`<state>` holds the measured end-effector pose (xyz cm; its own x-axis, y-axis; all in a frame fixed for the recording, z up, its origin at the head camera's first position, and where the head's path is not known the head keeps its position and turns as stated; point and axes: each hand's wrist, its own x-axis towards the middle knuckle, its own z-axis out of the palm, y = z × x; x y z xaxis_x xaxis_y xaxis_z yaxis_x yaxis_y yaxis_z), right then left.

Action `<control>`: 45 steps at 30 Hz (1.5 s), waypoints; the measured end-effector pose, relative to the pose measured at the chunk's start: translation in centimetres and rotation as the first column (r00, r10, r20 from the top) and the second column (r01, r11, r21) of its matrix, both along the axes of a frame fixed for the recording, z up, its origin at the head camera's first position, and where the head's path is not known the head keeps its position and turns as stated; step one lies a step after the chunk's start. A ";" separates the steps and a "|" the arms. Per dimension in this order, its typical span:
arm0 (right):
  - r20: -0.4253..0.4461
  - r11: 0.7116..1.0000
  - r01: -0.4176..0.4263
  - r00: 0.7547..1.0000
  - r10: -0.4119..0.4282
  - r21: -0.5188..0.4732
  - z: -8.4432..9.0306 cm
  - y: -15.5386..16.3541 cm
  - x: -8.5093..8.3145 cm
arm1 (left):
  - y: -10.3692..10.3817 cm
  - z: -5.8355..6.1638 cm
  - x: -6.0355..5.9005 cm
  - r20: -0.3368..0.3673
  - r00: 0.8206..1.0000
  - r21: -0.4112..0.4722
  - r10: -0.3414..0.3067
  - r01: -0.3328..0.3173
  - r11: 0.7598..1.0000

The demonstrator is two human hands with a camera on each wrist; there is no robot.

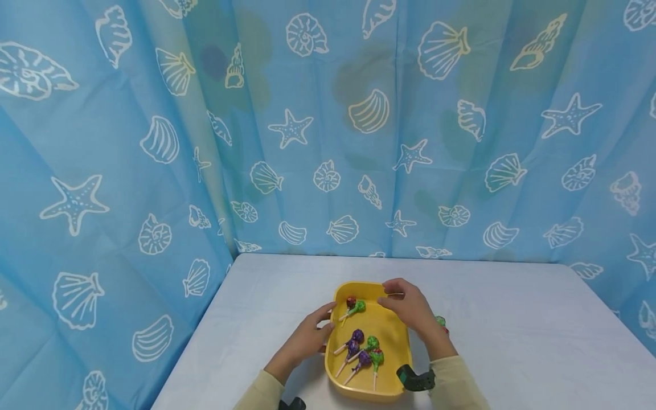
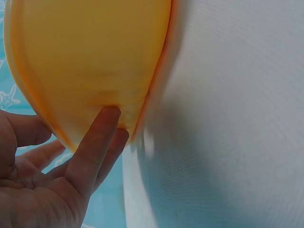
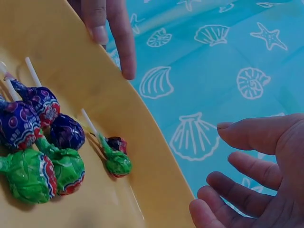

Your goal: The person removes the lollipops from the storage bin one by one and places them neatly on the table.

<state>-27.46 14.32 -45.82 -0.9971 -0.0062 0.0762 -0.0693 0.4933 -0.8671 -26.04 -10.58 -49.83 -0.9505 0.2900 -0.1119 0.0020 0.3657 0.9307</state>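
Right, closest of all come 2 beige sleeves [image 1: 456, 381], with a dark gadget [image 1: 415, 380] on the right wrist, and just beyond sits the yellow tray [image 1: 392, 319] on the white table [image 1: 512, 330]. At its near end, a lively little bunch: 3 purple lollipops [image 1: 364, 359] and 2 green lollipops [image 1: 377, 357], sticks pointing mostly back toward the person. Over to the left hand [image 1: 308, 334], up against the tray's left side, and the left wrist view gives a close look: fingers fairly straight, 2 fingertips against the outer wall, thumb by the rim. Across the way, the right hand [image 1: 411, 307] hovers at the far right corner, thumb and fingers parted wide; whether any fingertip touches the rim, I cannot tell. Up the far end, 1 red lollipop [image 1: 351, 302] and 1 green lollipop [image 1: 360, 306] lie together near the left wall. Outside, something green and red [image 1: 440, 321] peeks past the right wrist, mostly hidden. And behind the table's back edge hangs a blue curtain [image 1: 328, 142], all white shells and starfish!
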 end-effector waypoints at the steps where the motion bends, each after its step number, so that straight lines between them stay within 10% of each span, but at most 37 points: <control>1: 0.001 1.000 -0.008 1.000 0.008 -0.002 0.0 -0.1 0.0 | 0.0 0.0 0.0 0.000 1.000 -0.001 0.000 0.000 1.000; 45: 0.111 0.940 -0.178 0.982 0.151 0.293 -2.1 -3.3 -4.3 | 0.0 0.1 -0.1 -0.001 1.000 -0.015 0.004 -0.004 1.000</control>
